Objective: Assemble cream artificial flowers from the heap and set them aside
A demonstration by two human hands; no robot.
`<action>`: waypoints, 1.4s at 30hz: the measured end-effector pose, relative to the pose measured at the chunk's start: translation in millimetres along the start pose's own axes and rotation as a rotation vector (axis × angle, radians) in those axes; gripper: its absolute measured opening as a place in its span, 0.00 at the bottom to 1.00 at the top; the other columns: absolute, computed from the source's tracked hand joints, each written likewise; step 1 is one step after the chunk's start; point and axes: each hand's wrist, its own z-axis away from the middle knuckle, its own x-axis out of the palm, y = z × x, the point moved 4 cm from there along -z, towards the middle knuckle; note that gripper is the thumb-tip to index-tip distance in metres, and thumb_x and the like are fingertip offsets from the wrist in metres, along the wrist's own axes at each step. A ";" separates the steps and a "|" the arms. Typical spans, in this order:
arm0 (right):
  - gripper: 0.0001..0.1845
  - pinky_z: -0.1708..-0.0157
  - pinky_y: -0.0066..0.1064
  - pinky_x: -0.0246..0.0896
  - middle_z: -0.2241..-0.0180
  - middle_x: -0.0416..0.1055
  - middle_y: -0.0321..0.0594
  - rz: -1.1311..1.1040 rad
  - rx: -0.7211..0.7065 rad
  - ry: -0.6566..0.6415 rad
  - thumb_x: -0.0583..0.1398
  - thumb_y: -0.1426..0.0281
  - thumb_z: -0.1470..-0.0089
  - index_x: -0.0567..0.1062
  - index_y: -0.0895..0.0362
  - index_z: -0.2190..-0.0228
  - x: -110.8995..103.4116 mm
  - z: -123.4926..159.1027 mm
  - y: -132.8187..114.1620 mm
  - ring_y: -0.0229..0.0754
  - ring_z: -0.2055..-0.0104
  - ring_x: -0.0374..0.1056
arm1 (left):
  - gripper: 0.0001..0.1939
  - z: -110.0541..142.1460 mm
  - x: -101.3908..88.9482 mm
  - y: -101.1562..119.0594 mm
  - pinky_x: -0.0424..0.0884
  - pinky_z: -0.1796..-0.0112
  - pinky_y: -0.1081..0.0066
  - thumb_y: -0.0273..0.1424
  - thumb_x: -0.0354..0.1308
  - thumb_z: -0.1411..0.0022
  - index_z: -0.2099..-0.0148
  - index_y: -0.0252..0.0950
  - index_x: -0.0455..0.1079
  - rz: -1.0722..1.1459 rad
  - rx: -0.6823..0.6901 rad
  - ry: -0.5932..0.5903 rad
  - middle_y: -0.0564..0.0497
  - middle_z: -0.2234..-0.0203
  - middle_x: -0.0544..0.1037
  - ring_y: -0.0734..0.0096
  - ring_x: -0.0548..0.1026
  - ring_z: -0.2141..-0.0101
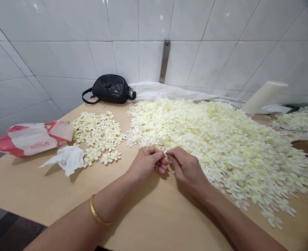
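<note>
My left hand (148, 161) and my right hand (185, 167) meet fingertip to fingertip at the near edge of a large heap of cream-white fabric flowers (222, 139). Both hands have their fingers curled in a pinch around a small piece between them, apparently one of the flowers, mostly hidden by the fingers. A gold bangle (95, 212) sits on my left wrist. To the left lies a smaller, flatter group of separate flowers (98, 134) on the tan table (52, 188).
A red-and-white plastic bag (33, 139) and a crumpled white tissue (66, 158) lie at the left. A black quilted bag (109, 89) rests against the tiled wall. A white roll (263, 97) and white cloth (164, 91) lie behind the heap. More flowers (300, 125) lie far right.
</note>
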 end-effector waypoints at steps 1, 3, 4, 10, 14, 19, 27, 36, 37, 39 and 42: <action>0.10 0.72 0.27 0.56 0.73 0.66 0.39 -0.005 0.024 0.020 0.49 0.77 0.48 0.69 0.58 0.69 -2.6 -0.9 2.1 0.37 0.72 0.61 | 0.09 0.2 -0.8 1.6 0.64 0.78 0.75 0.31 0.55 0.49 0.77 0.32 0.63 -0.051 0.031 0.024 0.50 0.83 0.70 0.78 0.67 0.83; 0.08 0.72 0.27 0.56 0.74 0.67 0.38 -0.013 0.081 0.093 0.50 0.75 0.48 0.69 0.57 0.70 -10.0 -3.0 6.9 0.37 0.72 0.62 | 0.09 1.2 -2.0 5.9 0.62 0.79 0.76 0.32 0.54 0.49 0.78 0.33 0.63 -0.188 0.128 0.073 0.52 0.84 0.69 0.79 0.65 0.83; 0.08 0.71 0.27 0.57 0.74 0.67 0.37 -0.018 0.114 0.141 0.51 0.74 0.48 0.69 0.57 0.70 -14.5 -4.0 9.3 0.37 0.72 0.63 | 0.09 2.0 -1.9 8.1 0.61 0.79 0.77 0.32 0.54 0.49 0.78 0.33 0.63 -0.257 0.185 0.087 0.53 0.85 0.68 0.79 0.64 0.83; 0.08 0.68 0.28 0.57 0.73 0.68 0.37 0.011 0.144 0.229 0.51 0.74 0.47 0.69 0.57 0.69 -36.9 -4.8 9.4 0.37 0.70 0.63 | 0.09 4.8 1.1 11.5 0.57 0.80 0.77 0.32 0.52 0.49 0.78 0.33 0.64 -0.479 0.324 0.082 0.54 0.85 0.65 0.78 0.62 0.82; 0.08 0.65 0.33 0.55 0.72 0.66 0.41 0.223 0.045 -0.004 0.51 0.74 0.47 0.70 0.57 0.70 -34.3 9.4 -0.7 0.41 0.66 0.60 | 0.10 6.3 0.5 13.7 0.58 0.79 0.77 0.32 0.51 0.49 0.78 0.33 0.64 -0.487 0.343 0.112 0.54 0.83 0.67 0.78 0.62 0.81; 0.06 0.65 0.36 0.53 0.71 0.63 0.41 0.392 0.023 -0.135 0.52 0.76 0.50 0.67 0.57 0.75 -19.9 30.9 -2.0 0.43 0.66 0.56 | 0.09 10.0 2.4 15.9 0.59 0.79 0.77 0.32 0.52 0.49 0.77 0.33 0.65 -0.446 0.343 0.095 0.54 0.83 0.67 0.78 0.63 0.81; 0.06 0.65 0.36 0.55 0.70 0.65 0.43 0.359 -0.206 0.246 0.53 0.78 0.51 0.68 0.57 0.73 -30.7 7.3 -28.2 0.43 0.65 0.59 | 0.19 5.9 9.1 0.8 0.59 0.80 0.77 0.43 0.53 0.48 0.74 0.29 0.68 0.040 0.013 -0.200 0.49 0.82 0.70 0.79 0.66 0.83; 0.13 0.63 0.36 0.62 0.65 0.68 0.44 0.082 -0.190 0.259 0.53 0.79 0.50 0.68 0.56 0.62 -11.1 11.4 -12.4 0.42 0.62 0.64 | 0.10 0.9 3.7 2.0 0.63 0.77 0.77 0.32 0.59 0.52 0.76 0.28 0.67 0.119 0.059 -0.156 0.49 0.82 0.71 0.80 0.68 0.81; 0.13 0.63 0.35 0.62 0.66 0.68 0.44 0.060 -0.160 0.256 0.53 0.78 0.50 0.68 0.56 0.61 -11.8 11.5 -9.6 0.42 0.62 0.65 | 0.10 1.2 4.5 2.7 0.64 0.76 0.77 0.32 0.58 0.51 0.76 0.28 0.67 0.091 0.063 -0.167 0.49 0.82 0.71 0.79 0.68 0.81; 0.13 0.64 0.35 0.62 0.65 0.68 0.44 0.016 -0.117 0.227 0.53 0.77 0.49 0.69 0.56 0.61 -12.7 10.8 -6.5 0.43 0.62 0.65 | 0.11 2.3 6.7 3.9 0.64 0.76 0.76 0.33 0.58 0.51 0.75 0.28 0.67 0.050 0.067 -0.198 0.50 0.82 0.71 0.79 0.67 0.81; 0.11 0.64 0.33 0.61 0.67 0.68 0.42 -0.079 -0.036 0.160 0.52 0.75 0.48 0.70 0.56 0.63 -11.6 9.2 -4.3 0.41 0.64 0.65 | 0.11 3.8 9.3 4.5 0.64 0.76 0.76 0.34 0.57 0.50 0.76 0.29 0.67 -0.027 0.061 -0.208 0.50 0.82 0.70 0.79 0.67 0.82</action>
